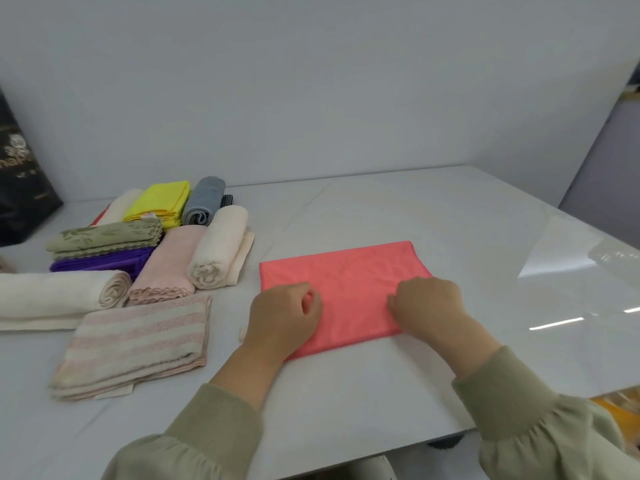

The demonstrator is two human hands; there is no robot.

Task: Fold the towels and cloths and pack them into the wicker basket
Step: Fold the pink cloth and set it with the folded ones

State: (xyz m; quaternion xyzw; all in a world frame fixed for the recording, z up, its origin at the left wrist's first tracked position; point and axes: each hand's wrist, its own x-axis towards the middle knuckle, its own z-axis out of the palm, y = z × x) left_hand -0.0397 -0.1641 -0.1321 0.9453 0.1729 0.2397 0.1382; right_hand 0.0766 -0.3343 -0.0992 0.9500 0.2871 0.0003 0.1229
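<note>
Your left hand (284,317) and right hand (429,303): fingers (398,303) curled, pinching coral cloth (346,268), flat on counter (381,209) under and beyond fingers. Risk: uneven pull skews fold; thin fabric slips pinch. Striped towel (138,341) just left of fingers: careless sweep drags it.

You're working in bright, even, soft light with barely any shadow. Glare streaks the glossy desk (381,209) on your right, straight edges bow near the borders, and detail is slightly soft.
</note>
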